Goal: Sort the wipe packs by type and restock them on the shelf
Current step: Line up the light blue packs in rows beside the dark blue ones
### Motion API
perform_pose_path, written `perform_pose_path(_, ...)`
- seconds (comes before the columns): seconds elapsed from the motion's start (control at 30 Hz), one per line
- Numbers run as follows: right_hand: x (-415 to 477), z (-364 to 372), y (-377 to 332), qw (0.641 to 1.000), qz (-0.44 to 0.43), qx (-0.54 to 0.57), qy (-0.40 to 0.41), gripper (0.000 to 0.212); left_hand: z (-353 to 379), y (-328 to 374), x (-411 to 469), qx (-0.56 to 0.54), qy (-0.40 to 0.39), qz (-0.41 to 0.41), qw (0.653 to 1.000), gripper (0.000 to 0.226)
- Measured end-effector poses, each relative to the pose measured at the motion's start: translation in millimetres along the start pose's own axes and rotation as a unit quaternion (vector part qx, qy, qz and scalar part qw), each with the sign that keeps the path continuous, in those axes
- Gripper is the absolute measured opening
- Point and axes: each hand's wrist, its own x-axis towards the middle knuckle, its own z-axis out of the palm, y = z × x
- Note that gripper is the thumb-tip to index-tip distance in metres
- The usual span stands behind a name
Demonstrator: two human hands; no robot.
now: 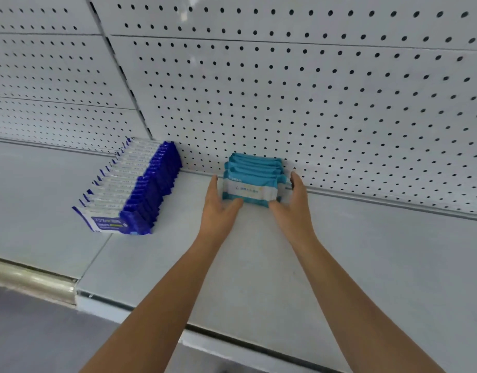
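Two bare arms came up from the bottom edge of the frame, crossing the grey shelf. At centre frame the left hand and the right hand flanked a short row of light-blue wipe packs.

Left hand: fingers straight, laid flat against the row's left end, thumb touching the lower front of the nearest pack. Right hand: fingers mostly extended along the right end, tips slightly bent, thumb at the nearest pack's lower right corner. Neither hand wrapped round a pack; both pressed in from the sides.

Light-blue packs stood on edge, one behind another, on the shelf deck, the rearmost at the back wall. Left of centre, well apart, a longer row of dark-blue wipe packs stood on edge, running from mid-shelf back to the wall. Beyond, a white pegboard panel filled the upper frame.
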Motion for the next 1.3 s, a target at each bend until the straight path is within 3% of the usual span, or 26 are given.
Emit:
perform_pose_path(0.07, -11, -6, 0, 1.000, -0.004, -0.007, -0.005, 0.054, -4, -3, -11, 0.010, 0.006, 0.000, 1.000, 0.076)
perform_pose_path(0.2, -39, -18, 4, 0.999, 0.013, -0.001, -0.031, 0.069, -8, -4, -35, 0.030, -0.021, 0.027, 0.999, 0.073)
perform_pose_path(0.4, -97, -35, 1, 1.000, 0.014, 0.000, -0.020, 0.066, -3, -11, -85, 0.038, -0.099, 0.069, 0.992, 0.068)
perform_pose_path(0.63, -202, -80, 9, 0.998, 0.011, 0.007, 0.068, 0.063, 12, -28, -169, -0.007, -0.195, 0.100, 0.976, 0.062)
perform_pose_path(0.83, -308, -146, 28, 0.987, 0.055, 0.002, 0.153, 0.063, 64, -34, -256, -0.032, -0.289, 0.077, 0.954, 0.062)
perform_pose_path(1.2, -512, -308, 66, 0.941, 0.105, -0.002, 0.321, 0.055, 200, -24, -463, -0.015, -0.476, 0.100, 0.873, 0.066)
perform_pose_path(1.3, -577, -362, 85, 0.921, 0.133, 0.025, 0.364, 0.064, 244, -25, -540, -0.025, -0.514, 0.098, 0.852, 0.066)
